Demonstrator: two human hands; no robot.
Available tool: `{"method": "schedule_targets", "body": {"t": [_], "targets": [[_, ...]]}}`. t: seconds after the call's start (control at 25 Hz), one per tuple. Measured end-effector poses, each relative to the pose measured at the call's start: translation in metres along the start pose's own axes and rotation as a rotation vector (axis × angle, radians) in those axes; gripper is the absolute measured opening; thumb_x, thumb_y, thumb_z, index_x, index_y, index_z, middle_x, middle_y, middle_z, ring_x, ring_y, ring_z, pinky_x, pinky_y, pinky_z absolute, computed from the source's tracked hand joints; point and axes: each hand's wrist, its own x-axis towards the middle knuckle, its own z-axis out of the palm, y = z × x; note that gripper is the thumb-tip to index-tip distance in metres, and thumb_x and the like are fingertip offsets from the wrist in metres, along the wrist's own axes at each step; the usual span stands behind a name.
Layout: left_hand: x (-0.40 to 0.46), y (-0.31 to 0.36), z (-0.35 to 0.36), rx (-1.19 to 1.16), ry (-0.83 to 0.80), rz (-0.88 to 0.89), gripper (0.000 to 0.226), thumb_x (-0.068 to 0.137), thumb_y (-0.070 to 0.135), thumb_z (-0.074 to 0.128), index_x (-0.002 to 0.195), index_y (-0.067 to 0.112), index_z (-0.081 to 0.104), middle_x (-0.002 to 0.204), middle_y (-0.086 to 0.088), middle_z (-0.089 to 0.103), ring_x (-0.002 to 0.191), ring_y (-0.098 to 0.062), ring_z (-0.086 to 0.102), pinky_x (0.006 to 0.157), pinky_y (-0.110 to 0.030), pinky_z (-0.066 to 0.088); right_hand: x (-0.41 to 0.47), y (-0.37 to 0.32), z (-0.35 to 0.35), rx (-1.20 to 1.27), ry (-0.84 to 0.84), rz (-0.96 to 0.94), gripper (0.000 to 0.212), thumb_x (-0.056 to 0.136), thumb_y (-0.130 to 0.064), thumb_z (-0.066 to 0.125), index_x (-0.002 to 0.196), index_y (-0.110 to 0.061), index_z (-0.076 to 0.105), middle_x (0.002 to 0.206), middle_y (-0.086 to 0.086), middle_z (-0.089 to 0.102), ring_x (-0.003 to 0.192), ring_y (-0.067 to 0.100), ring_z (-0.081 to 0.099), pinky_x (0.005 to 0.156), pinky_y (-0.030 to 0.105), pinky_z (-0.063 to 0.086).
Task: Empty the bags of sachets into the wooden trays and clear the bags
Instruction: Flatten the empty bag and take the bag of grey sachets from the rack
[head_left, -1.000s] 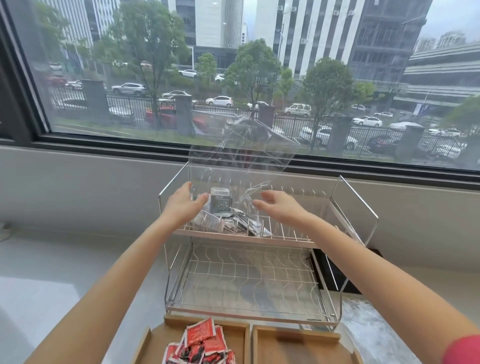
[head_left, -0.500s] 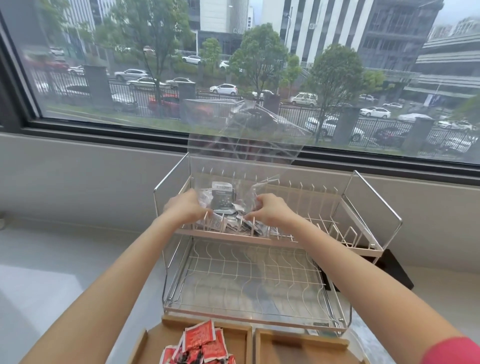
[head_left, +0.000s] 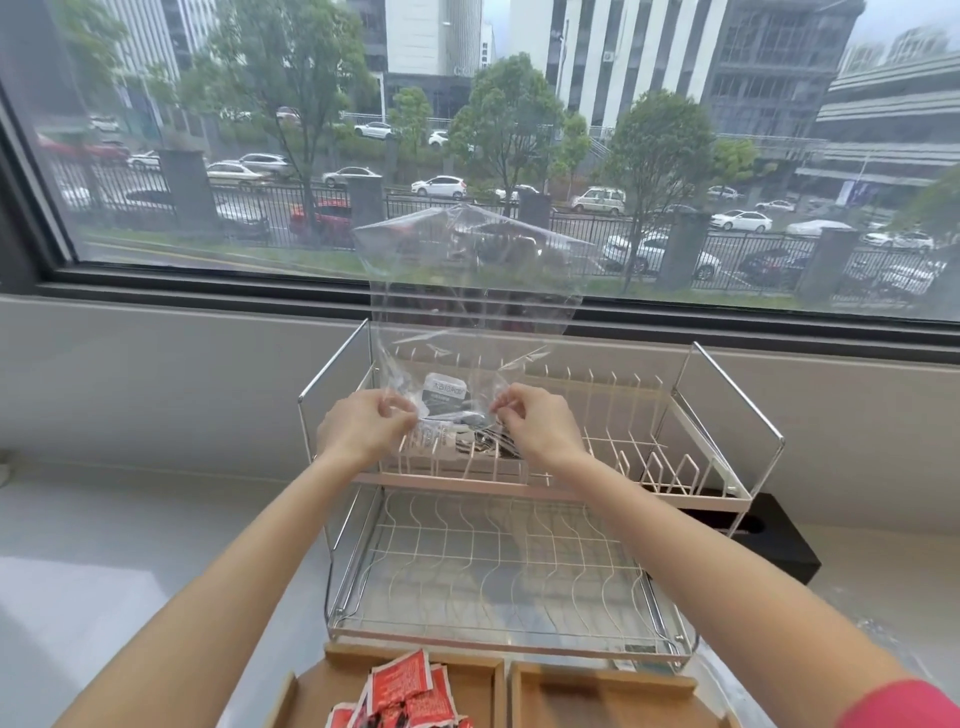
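Both hands (head_left: 363, 428) (head_left: 540, 423) on clear bag (head_left: 467, 275) atop rack (head_left: 649, 447)

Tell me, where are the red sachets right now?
The red sachets lie in the left wooden tray at the bottom edge, just in front of the wire rack.

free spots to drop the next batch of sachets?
Right wooden tray, beside the left tray holding red sachets, looks bare. The rack's lower tier and upper tier right of the right hand are bare too. Crowded: upper tier's left end, where both hands grip the clear bag.
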Motion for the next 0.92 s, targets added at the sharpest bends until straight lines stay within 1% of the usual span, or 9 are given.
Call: {"method": "schedule_targets", "body": {"t": [0.2, 0.32, 0.4, 0.48, 0.56, 0.68, 0.76, 0.84, 0.92], "targets": [[-0.007, 0.016, -0.02, -0.251, 0.101, 0.163, 0.007, 0.084, 0.023, 0.059, 0.085, 0.016, 0.058, 0.115, -0.011, 0.061, 0.112, -0.028, 0.054, 0.084, -0.028, 0.036, 0.002, -0.006, -0.014, 0.222, 0.164, -0.089, 0.021, 0.094, -0.019, 0.044, 0.1, -0.012, 0.063, 0.108, 0.012, 0.065, 0.098, 0.029, 0.06, 0.085, 0.041, 0.049], [-0.019, 0.041, -0.043, -0.209, 0.076, 0.318, 0.012, 0.091, 0.029, 0.048, 0.092, 0.018, 0.045, 0.096, -0.008, 0.062, 0.096, -0.028, 0.058, 0.076, -0.026, 0.033, 0.001, -0.023, -0.044, 0.276, 0.278, -0.197, 0.023, 0.096, -0.024, 0.04, 0.104, -0.01, 0.057, 0.105, 0.012, 0.068, 0.089, 0.023, 0.062, 0.073, 0.037, 0.049], [-0.033, 0.057, -0.056, -0.246, 0.085, 0.399, 0.018, 0.09, 0.036, 0.047, 0.097, 0.02, 0.042, 0.1, -0.007, 0.064, 0.093, -0.024, 0.058, 0.079, -0.028, 0.035, -0.009, -0.033, -0.068, 0.295, 0.353, -0.28, 0.024, 0.097, -0.025, 0.038, 0.106, -0.008, 0.053, 0.103, 0.01, 0.067, 0.082, 0.018, 0.058, 0.066, 0.033, 0.045], [-0.053, 0.068, -0.065, -0.33, 0.042, 0.422, 0.046, 0.079, 0.056, 0.049, 0.11, 0.023, 0.039, 0.106, -0.002, 0.057, 0.098, -0.022, 0.057, 0.08, -0.029, 0.038, -0.029, -0.034, -0.091, 0.32, 0.41, -0.328, 0.025, 0.098, -0.025, 0.035, 0.106, -0.008, 0.051, 0.09, 0.003, 0.065, 0.074, 0.017, 0.058, 0.06, 0.033, 0.046], [-0.083, 0.078, -0.073, -0.357, -0.061, 0.422, 0.1, 0.05, 0.086, 0.042, 0.131, 0.028, 0.027, 0.113, 0.005, 0.045, 0.101, -0.014, 0.053, 0.077, -0.028, 0.04, -0.056, -0.027, -0.109, 0.387, 0.428, -0.309, 0.024, 0.098, -0.028, 0.033, 0.102, -0.011, 0.051, 0.08, -0.01, 0.059, 0.07, 0.011, 0.056, 0.061, 0.026, 0.046], [-0.122, 0.081, -0.071, -0.344, -0.227, 0.422, 0.137, 0.025, 0.095, 0.037, 0.143, 0.031, 0.009, 0.124, 0.015, 0.03, 0.115, -0.003, 0.036, 0.091, -0.024, 0.029, -0.096, -0.009, -0.121, 0.567, 0.407, -0.221, 0.022, 0.098, -0.032, 0.031, 0.098, -0.02, 0.05, 0.084, -0.017, 0.055, 0.076, -0.002, 0.054, 0.069, 0.02, 0.05], [-0.14, 0.078, -0.057, -0.396, -0.328, 0.396, 0.135, 0.028, 0.093, 0.045, 0.143, 0.029, 0.015, 0.134, 0.017, 0.032, 0.122, -0.003, 0.035, 0.101, -0.027, 0.028, -0.122, 0.003, -0.123, 0.637, 0.407, -0.166, 0.021, 0.097, -0.034, 0.032, 0.095, -0.027, 0.051, 0.087, -0.016, 0.054, 0.08, -0.002, 0.054, 0.073, 0.023, 0.051], [-0.152, 0.074, -0.041, -0.546, -0.454, 0.353, 0.123, 0.034, 0.086, 0.058, 0.137, 0.022, 0.035, 0.137, 0.008, 0.047, 0.123, -0.013, 0.048, 0.108, -0.038, 0.032, -0.141, 0.008, -0.126, 0.686, 0.42, -0.15, 0.02, 0.097, -0.033, 0.033, 0.086, -0.034, 0.05, 0.082, -0.011, 0.053, 0.078, 0.004, 0.055, 0.068, 0.024, 0.052], [-0.163, 0.075, -0.031, -0.731, -0.587, 0.296, 0.103, 0.037, 0.074, 0.071, 0.121, 0.017, 0.051, 0.119, -0.003, 0.065, 0.111, -0.019, 0.061, 0.098, -0.039, 0.047, -0.153, 0.011, -0.131, 0.684, 0.428, -0.145, 0.022, 0.098, -0.032, 0.033, 0.083, -0.037, 0.049, 0.079, -0.01, 0.052, 0.077, 0.008, 0.055, 0.067, 0.028, 0.052]]}}
